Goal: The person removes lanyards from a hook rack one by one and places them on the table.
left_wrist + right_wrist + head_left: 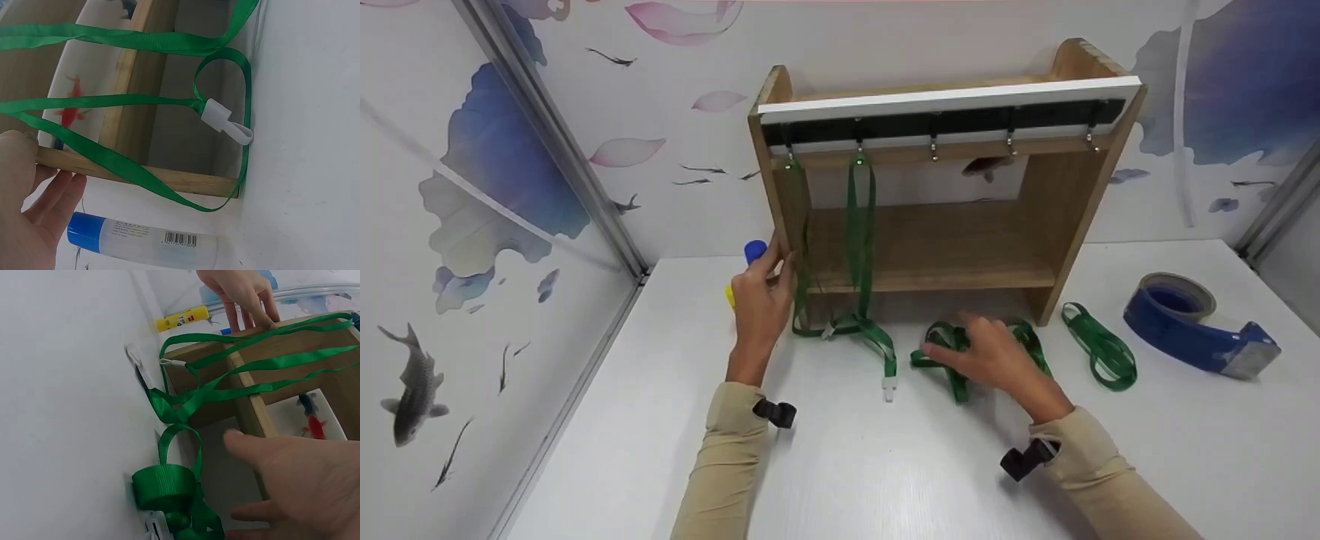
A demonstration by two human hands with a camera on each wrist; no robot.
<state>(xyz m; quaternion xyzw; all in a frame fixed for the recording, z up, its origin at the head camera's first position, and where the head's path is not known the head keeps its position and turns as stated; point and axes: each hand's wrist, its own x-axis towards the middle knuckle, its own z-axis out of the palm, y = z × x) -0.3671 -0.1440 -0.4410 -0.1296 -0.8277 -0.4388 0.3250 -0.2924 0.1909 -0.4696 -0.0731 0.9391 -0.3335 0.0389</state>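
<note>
My left hand (pixel 763 300) grips the left side panel of a wooden shelf (pixel 930 247), its fingers along the outer face. Two green lanyards (pixel 861 225) hang from the first two hooks on the left. Their lower ends trail onto the table, with a white plastic clip (pixel 219 118) showing in the left wrist view. Over a loose pile of green lanyards (pixel 958 386) hovers my right hand (pixel 994 356). Its thumb and fingers are spread apart in the right wrist view, holding nothing. Part of that pile is hidden beneath the hand.
A folded green lanyard (pixel 1102 349) lies right of the pile, beside a blue tape dispenser (pixel 1185 337). Left of the shelf stand a blue-capped tube (pixel 140 242) and a yellow tube (pixel 183 319). Bare hooks (pixel 934 148) line the shelf's black strip. Patterned walls enclose the table.
</note>
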